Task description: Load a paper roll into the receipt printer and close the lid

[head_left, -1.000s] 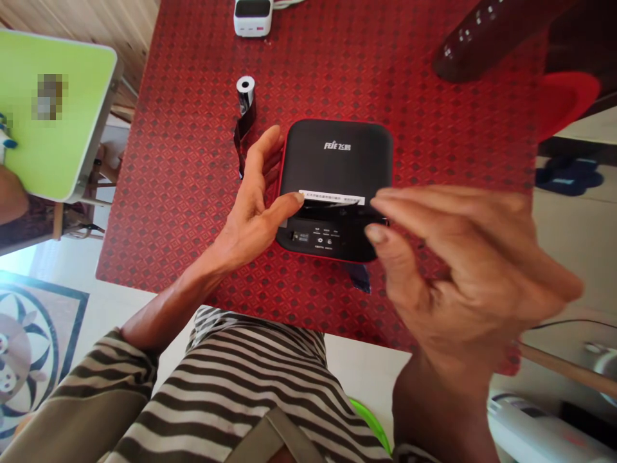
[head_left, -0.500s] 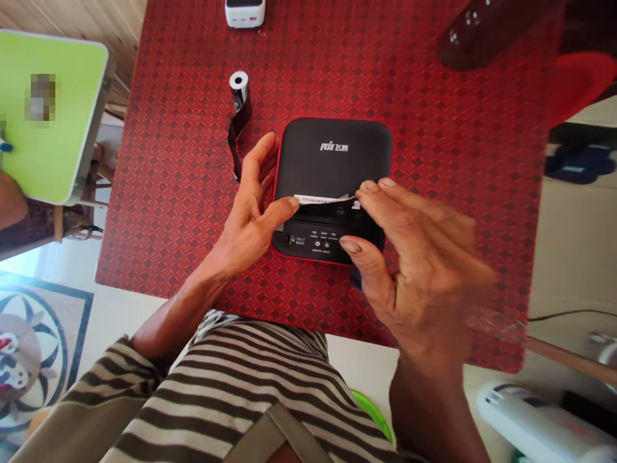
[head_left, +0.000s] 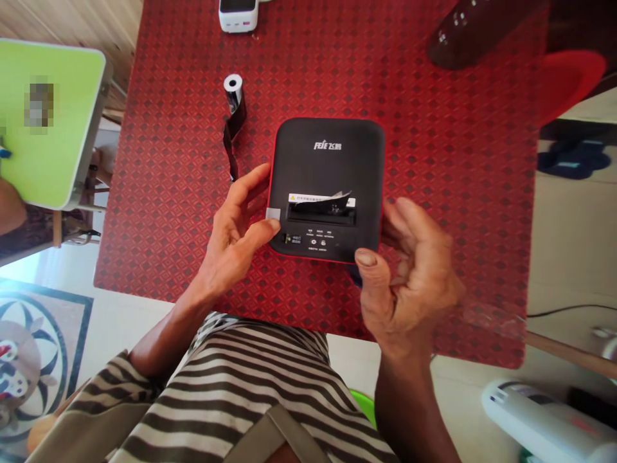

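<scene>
A black receipt printer (head_left: 328, 170) with a red edge lies between my hands on the table. Out of its slot sticks a ragged black paper end (head_left: 322, 204), and a white warning label (head_left: 308, 197) runs just above. My left hand (head_left: 236, 238) grips the printer's left side, thumb on top beside a small pale tab (head_left: 273, 213) and fingers down the edge. At the lower right corner, my right hand (head_left: 409, 270) has its thumb on the rim and its curled fingers against the right side. A paper roll (head_left: 233, 90) with a dark unwound tail stands to the upper left.
The red patterned table (head_left: 168, 193) carries a white device (head_left: 238, 18) at the far edge and a dark bottle (head_left: 463, 38) at the upper right. A green-topped table (head_left: 58, 154) stands at the left. A red stool (head_left: 569, 83) is on the right.
My right hand has left the paper edge at the slot and moved down to the printer's right side. My left thumb has slid from the slot to the lower left corner.
</scene>
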Motion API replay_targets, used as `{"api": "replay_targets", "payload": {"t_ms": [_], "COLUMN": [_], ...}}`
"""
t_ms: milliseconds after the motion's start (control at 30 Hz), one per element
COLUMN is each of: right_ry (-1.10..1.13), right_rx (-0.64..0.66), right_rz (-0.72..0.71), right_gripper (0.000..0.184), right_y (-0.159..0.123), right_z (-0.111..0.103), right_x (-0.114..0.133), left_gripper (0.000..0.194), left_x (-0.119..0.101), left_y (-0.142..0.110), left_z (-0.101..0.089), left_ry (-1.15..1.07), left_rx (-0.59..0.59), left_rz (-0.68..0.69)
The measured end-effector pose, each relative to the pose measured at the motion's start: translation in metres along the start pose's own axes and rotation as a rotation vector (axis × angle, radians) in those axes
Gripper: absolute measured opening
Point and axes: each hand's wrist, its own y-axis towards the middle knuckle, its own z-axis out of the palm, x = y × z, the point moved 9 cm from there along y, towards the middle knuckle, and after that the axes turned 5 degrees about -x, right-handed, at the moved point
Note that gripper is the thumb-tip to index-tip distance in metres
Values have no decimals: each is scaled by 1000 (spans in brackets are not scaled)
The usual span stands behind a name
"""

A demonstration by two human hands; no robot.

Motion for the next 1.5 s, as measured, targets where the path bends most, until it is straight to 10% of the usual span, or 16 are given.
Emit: {"api": "replay_targets", "payload": {"t_ms": [1000,1167,1500], "right_ry": [26,-107,-203], "right_rx": [10,-67,647], "right_rz": [94,-187,-355], "right_gripper": [75,35,37], "right_y": [3,49,102], "right_z": [-2,-19,70], "right_x": [1,26,24], "left_gripper": [68,70,85], "left_x": [7,20,23], "left_y": [6,6,-5], "left_z": [1,-3,1], "left_ry": [-53,-98,71], "left_rx": [-54,-68,-2], "left_rz": [1,71,119]}}
